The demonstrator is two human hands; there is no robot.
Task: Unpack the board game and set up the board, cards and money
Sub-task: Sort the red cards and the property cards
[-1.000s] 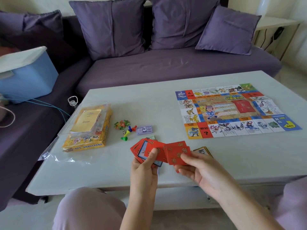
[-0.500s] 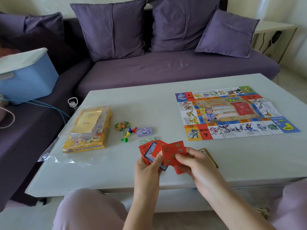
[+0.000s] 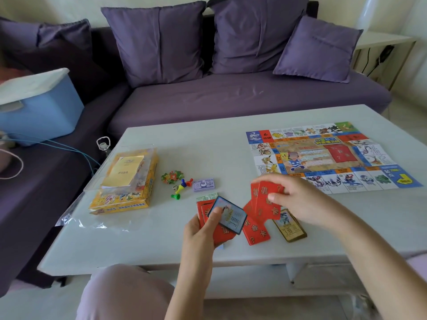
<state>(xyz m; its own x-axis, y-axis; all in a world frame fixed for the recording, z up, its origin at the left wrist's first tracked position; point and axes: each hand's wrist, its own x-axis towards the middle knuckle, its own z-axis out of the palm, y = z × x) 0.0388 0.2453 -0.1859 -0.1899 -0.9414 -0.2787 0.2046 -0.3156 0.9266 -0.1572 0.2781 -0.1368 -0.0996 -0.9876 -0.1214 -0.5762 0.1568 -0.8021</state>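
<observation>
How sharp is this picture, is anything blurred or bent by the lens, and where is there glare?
Head view: the right hand and its red cards are slightly motion-blurred, the blue card in the left hand sharper; the table edges bow from the wide lens; soft daylight, brightest upper right, glints off the plastic wrap by the game box.

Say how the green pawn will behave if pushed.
The green pawn looks tipped on its side, so a push would probably roll it in a curve round its wider base. It looks small and plastic, so likely very light.
</observation>
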